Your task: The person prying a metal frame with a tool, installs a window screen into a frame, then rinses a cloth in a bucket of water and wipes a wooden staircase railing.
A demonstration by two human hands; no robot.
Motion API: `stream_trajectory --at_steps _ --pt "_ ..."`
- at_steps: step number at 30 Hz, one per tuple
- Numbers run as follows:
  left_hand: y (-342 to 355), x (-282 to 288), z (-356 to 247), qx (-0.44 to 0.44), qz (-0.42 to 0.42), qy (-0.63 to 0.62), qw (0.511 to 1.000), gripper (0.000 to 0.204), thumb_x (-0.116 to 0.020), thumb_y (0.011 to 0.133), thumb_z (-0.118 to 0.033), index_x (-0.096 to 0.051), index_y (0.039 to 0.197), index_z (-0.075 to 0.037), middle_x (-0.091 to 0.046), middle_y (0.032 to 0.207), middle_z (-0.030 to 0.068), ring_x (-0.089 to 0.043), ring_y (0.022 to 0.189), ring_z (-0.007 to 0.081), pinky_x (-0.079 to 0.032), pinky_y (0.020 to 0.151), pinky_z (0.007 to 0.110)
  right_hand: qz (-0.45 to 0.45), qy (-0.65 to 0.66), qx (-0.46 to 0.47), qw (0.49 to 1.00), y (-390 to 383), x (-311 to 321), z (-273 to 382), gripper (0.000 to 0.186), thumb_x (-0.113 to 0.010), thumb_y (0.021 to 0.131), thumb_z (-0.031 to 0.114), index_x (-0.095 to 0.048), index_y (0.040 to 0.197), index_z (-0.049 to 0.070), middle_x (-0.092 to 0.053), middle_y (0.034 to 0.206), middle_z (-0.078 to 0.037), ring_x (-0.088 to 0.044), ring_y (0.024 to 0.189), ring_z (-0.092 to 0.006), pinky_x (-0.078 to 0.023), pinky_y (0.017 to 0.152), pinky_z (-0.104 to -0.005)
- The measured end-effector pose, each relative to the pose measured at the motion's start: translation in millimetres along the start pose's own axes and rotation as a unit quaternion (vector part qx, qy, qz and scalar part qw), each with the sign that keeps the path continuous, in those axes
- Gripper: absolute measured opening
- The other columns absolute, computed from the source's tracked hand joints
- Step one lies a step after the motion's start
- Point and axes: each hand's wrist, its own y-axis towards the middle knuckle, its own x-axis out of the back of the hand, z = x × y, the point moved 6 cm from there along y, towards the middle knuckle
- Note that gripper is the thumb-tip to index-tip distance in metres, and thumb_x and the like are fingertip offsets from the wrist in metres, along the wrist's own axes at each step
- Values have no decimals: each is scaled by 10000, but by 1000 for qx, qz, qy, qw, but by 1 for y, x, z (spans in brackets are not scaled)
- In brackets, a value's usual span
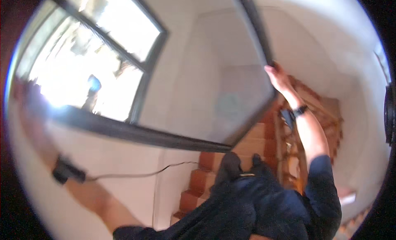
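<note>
A large panel with a dark frame (181, 141) spans the upper part of the head view. A bright window and pale walls show within its frame; whether by reflection or through glass I cannot tell. My right hand (279, 78) is closed around the panel's right edge, near its lower corner. At the far left my left hand (31, 97) is by the other end of the lower frame bar. Glare and blur smear its fingers, so its grip is unclear. Black bands sit on both wrists, and a dark cable (144, 174) trails from the left one.
Stairs with reddish-brown and pale tiles (203, 160) lie below me, and my dark shoes (231, 161) are on them. A wooden railing (284, 147) runs along the right side. White walls (119, 161) stand close at left and right.
</note>
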Motion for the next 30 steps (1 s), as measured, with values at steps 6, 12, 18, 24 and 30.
stream_trajectory --at_steps 6,12,18,24,30 --pt "9 -118 34 41 2 1 999 400 -665 807 -487 -616 817 -90 -608 661 45 -601 584 140 -484 492 291 -102 -160 56 980 -8 39 -96 514 -527 931 412 -487 1232 -3 -596 1096 -140 -560 989 -242 -435 879 -356" --pt "-34 -179 112 10 43 19 999 391 -584 905 -289 -476 1150 -3 -577 883 51 -551 800 113 -465 643 261 -146 -121 -3 982 25 41 -162 664 -477 943 441 -415 1266 -135 -498 1250 -299 -486 1172 -376 -366 998 -390" --pt "-67 -207 238 103 -14 -157 982 188 -588 914 -206 -517 954 -37 -576 750 38 -568 631 120 -473 551 260 -159 -192 -5 969 37 47 -162 529 -494 950 381 -482 1215 -76 -569 1118 -252 -550 1056 -348 -413 905 -385" --pt "-32 -256 283 100 63 -211 970 223 -629 900 -246 -506 960 -70 -578 752 33 -591 615 130 -508 525 276 -217 -211 -40 952 -7 113 -167 568 -506 945 368 -419 1293 -72 -471 1268 -302 -459 1178 -411 -370 983 -413" --pt "-23 -328 307 125 196 -291 928 300 -630 900 -280 -501 1012 -34 -593 839 41 -594 724 118 -513 628 262 -358 -303 -177 865 -114 143 -161 585 -514 936 378 -412 1293 -73 -470 1261 -291 -468 1154 -403 -378 966 -431"
